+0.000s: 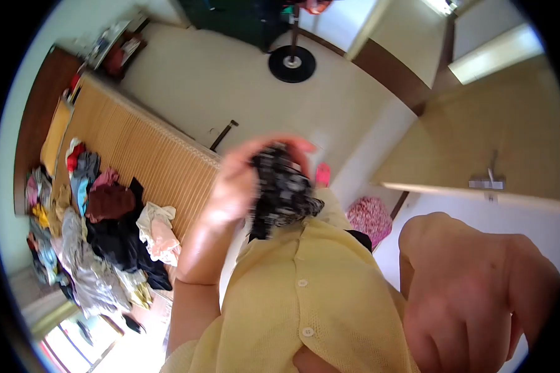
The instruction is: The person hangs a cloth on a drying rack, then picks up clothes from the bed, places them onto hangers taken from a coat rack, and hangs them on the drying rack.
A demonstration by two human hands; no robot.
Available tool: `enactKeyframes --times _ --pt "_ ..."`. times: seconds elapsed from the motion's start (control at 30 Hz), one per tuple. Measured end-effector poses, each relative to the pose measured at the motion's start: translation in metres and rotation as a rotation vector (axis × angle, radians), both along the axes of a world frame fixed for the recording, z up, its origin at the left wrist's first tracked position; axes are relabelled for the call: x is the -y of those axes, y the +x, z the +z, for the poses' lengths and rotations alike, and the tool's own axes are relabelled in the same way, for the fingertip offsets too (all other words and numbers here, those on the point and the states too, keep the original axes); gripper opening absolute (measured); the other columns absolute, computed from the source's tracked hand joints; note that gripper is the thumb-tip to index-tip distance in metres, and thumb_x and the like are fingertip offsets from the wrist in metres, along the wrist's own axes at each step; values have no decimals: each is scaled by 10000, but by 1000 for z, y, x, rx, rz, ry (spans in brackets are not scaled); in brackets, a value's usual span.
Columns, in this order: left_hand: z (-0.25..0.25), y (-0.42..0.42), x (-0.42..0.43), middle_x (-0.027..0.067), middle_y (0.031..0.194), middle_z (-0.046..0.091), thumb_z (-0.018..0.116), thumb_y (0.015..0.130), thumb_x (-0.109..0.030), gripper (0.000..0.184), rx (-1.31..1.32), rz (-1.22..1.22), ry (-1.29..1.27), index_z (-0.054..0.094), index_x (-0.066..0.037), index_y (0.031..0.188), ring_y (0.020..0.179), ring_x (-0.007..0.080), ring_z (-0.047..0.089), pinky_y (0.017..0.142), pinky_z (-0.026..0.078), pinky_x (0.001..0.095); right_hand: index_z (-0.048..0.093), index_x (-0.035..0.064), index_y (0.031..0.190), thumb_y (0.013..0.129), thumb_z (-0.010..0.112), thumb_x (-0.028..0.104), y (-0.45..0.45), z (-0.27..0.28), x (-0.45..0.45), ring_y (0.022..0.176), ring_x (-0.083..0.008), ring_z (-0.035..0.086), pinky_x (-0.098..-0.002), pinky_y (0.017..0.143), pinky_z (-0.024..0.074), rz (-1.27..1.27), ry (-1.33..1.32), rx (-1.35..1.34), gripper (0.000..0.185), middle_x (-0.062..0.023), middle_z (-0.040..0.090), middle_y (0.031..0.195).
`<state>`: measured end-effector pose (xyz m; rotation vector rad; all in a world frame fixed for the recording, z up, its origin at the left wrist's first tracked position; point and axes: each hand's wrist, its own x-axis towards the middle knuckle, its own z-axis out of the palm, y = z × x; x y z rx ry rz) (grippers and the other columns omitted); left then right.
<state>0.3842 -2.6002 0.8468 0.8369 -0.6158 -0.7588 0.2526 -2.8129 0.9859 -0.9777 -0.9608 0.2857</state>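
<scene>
A bunched black-and-white patterned cloth [283, 189] is gripped in my left hand [233, 186], in front of the yellow buttoned top [305, 280]. Motion blurs the fingers of that hand. My right hand [463, 298] is large and close to the camera at the lower right, its fingers curled downward and pressed together. Whatever it may hold is hidden from view. The two hands are well apart.
Many clothes [109, 205] lie heaped on a bed with a slatted mat [149, 146] at the left. A round black stand base [292, 64], a pink slipper [323, 174] and a wooden door [479, 137] with a metal handle are beyond.
</scene>
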Motion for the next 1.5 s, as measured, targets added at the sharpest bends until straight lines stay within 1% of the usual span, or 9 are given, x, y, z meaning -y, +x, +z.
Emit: enactKeyframes --times 0.07,0.23,0.37,0.43,0.5,0.8,1.0,1.4,1.5 --pt "22 26 -25 150 927 622 551 795 -607 778 84 535 277 555 82 1157 807 200 616 710 518 311 581 59 986 936 568 215 38 -4 23 531 -160 487 -297 483 363 104 9 -9 165 -76 553 691" --pt "79 60 -137 201 1030 651 469 870 -126 340 179 2311 478 622 64 1107 804 283 661 700 576 347 581 57 983 938 563 217 135 -11 72 532 -161 488 -295 485 365 364 45 -20 167 -79 550 687" --pt "103 22 -170 156 816 660 513 789 -75 218 1456 2897 664 665 73 840 709 231 644 640 567 325 580 55 981 940 558 218 219 -22 84 532 -163 489 -294 486 367 606 78 -30 169 -81 548 683" --pt "116 15 -167 147 781 671 541 819 -154 250 2161 2729 925 653 69 811 686 225 640 591 535 301 580 55 980 941 556 218 259 -30 77 532 -164 490 -293 487 368 719 97 -55 170 -82 547 682" --pt "113 0 -183 153 796 681 533 837 -178 276 2307 2562 1214 644 74 817 724 255 662 659 548 329 579 54 979 942 554 219 291 -35 63 532 -164 490 -292 488 368 826 110 -64 171 -83 546 680" --pt "-51 88 -253 141 875 686 488 760 -33 367 789 2366 2058 677 -86 1070 764 285 661 702 531 386 578 50 973 947 544 221 419 -66 -50 533 -167 493 -288 491 373 1078 81 -161 176 -87 542 672" --pt "-238 239 -230 69 1071 605 575 763 -43 353 231 1738 1763 614 -130 1103 993 292 603 840 499 395 577 48 970 950 538 223 503 -126 -153 533 -169 495 -286 494 375 1151 -8 -288 180 -90 539 667" --pt "-504 301 -191 229 1537 150 578 670 -56 835 -157 1183 2125 366 -267 1449 1391 464 161 1062 179 647 575 43 963 956 525 226 655 -401 -253 534 -174 498 -281 498 381 1155 -170 -759 189 -96 532 657" --pt "-533 306 -183 247 1533 177 524 659 -80 788 -131 1267 2283 438 -261 1422 1387 483 183 1047 175 671 574 42 961 957 521 227 677 -538 -273 534 -175 499 -279 499 382 730 -450 -1258 192 -98 531 655"
